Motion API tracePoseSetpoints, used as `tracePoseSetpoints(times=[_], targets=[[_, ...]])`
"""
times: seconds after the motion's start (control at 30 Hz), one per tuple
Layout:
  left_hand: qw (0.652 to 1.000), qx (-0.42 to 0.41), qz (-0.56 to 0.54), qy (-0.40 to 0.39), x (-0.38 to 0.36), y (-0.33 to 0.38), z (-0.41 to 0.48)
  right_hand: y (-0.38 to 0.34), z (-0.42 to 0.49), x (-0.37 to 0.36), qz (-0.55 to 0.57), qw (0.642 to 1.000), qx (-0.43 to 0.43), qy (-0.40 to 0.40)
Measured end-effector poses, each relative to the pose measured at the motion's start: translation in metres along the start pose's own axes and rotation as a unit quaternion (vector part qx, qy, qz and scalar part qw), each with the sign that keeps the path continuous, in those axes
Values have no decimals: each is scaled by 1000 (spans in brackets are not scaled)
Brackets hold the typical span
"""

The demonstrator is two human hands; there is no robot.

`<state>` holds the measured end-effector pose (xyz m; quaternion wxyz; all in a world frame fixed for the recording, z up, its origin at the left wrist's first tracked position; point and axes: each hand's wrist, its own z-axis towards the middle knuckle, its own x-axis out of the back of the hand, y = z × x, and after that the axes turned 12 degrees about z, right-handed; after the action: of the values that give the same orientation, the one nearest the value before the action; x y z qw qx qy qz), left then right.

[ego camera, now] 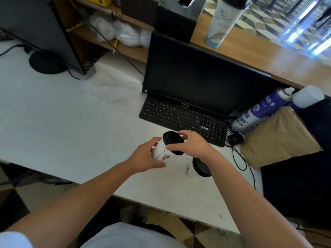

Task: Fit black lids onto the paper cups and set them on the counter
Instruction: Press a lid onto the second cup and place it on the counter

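A dark screen [35, 33] is set at the far left of the white desk [62, 122]. Above the desk's near middle, a cup [162, 153] is held off the surface, tilted with its mouth toward the upper right. The cup's side is gripped by the left hand [145, 156], with the fingers curled round the wall from the left and the thumb laid underneath. A black lid [173, 142] is seated on the cup's mouth; whether it is pressed fully home cannot be told. The lid's rim is gripped from the right by the right hand [193, 144], with fingers curled over the far and near edges. A second cup [189, 167], already lidded, is located on the desk just below the right wrist, apart from the held cup; whether it stands upright cannot be told. A keyboard [182, 120] and a monitor [197, 77] are placed behind the hands. A tall cup [225, 22] with a black lid is stood on the wooden counter [268, 56] beyond the monitor. A mouse [235, 138], a blue can [258, 113] and a brown bag [279, 138] are positioned at the right
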<state>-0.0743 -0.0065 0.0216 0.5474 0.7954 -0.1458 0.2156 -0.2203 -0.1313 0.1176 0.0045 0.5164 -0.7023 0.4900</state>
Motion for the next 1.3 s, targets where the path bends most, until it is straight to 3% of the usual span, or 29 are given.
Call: tracePoseSetpoints(times=[0.13,0.2,0.27,0.4,0.63,0.77,0.97,1.13,1.3], targets=[[991,51,-99,-77,8,-2,-4,-4,3,-1,26,1000,-7,-14],[956,85,-228,-166,15,-2,-6,-5,3,2,62,997,-15,-37],[920,97,-291,-244,20,0,-10,-5,3,6,115,990,-29,-80],[896,93,-338,-273,19,5,-14,-7,2,8,178,977,-52,-105],[904,122,-349,-216,4,16,-14,-4,6,-2,153,985,-58,-50],[957,124,-238,-107,-6,28,-15,0,6,-10,142,989,-48,2],[991,83,-100,-23,-12,38,-17,0,-2,-8,15,1000,13,22],[998,51,10,28,-11,39,-18,-4,-11,-8,-96,989,94,65],[998,29,31,54,-15,42,-23,-11,-15,-5,-96,991,77,61]])
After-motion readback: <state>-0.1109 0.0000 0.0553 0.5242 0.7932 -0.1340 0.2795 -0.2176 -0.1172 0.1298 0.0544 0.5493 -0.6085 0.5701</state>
